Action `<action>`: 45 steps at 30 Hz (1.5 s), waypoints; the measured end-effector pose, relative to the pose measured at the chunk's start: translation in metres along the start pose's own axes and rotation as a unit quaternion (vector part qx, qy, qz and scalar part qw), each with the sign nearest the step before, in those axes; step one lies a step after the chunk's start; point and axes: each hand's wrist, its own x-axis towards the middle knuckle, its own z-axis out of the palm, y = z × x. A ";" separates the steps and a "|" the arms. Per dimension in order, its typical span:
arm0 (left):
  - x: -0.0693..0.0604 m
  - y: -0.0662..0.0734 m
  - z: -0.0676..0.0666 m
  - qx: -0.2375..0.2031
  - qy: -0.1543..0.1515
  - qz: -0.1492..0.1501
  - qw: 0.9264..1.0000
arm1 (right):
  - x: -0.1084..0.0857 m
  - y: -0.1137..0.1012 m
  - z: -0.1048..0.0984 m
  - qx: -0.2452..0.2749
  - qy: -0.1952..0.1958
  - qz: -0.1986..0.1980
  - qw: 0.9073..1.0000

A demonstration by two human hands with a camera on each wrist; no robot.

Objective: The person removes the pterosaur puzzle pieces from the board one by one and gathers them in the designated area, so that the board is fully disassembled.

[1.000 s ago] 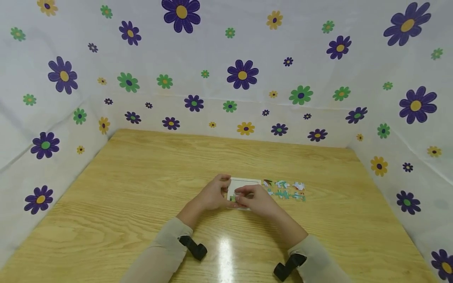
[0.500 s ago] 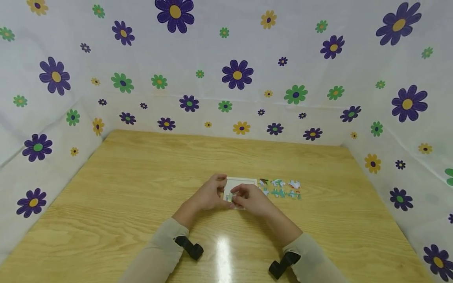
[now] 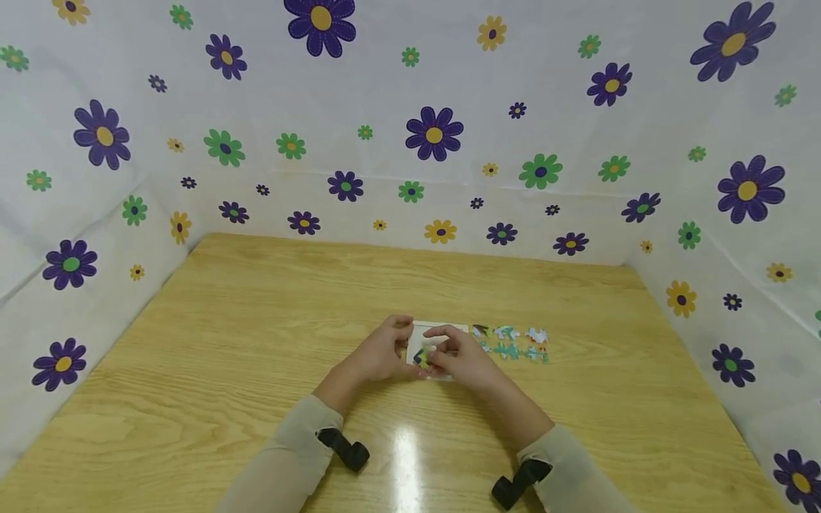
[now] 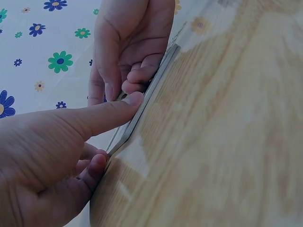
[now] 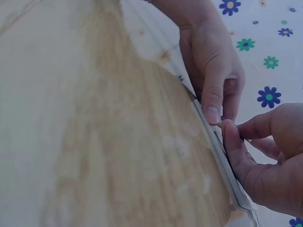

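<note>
A small white puzzle tray [image 3: 441, 325] lies on the table between both hands. My left hand [image 3: 383, 353] grips its left side, thumb along the near edge and fingers at the far left corner. Above the tray's lower left part, my right hand [image 3: 467, 362] pinches a green and dark jigsaw piece [image 3: 421, 357] between thumb and fingers. The piece looks tilted; its right part is hidden by the fingers. In the left wrist view, the left thumb [image 4: 130, 101] presses the tray's edge [image 4: 154, 92]. The right wrist view shows both hands close together at the tray's side [image 5: 218, 158].
Several loose jigsaw pieces [image 3: 507, 333] lie in two rows just right of the tray, partly behind the right hand. The wooden table [image 3: 288, 299] is bounded by a white flowered cloth [image 3: 378, 85] at the back and both sides.
The jigsaw piece has turned and tilted in my right hand, showing more green and dark colour. The right index finger has lifted a little. The left hand keeps its hold on the tray.
</note>
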 end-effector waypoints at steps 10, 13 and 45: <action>0.000 0.000 0.001 0.004 -0.002 -0.009 1.000 | -0.020 0.002 -0.025 -0.010 0.070 0.023 0.997; -0.001 0.000 0.002 0.001 -0.001 -0.012 1.000 | -0.028 0.005 -0.038 -0.010 0.088 0.028 0.996; -0.001 0.000 0.003 0.010 0.006 -0.013 1.000 | -0.055 0.018 -0.046 -0.192 0.174 0.048 0.965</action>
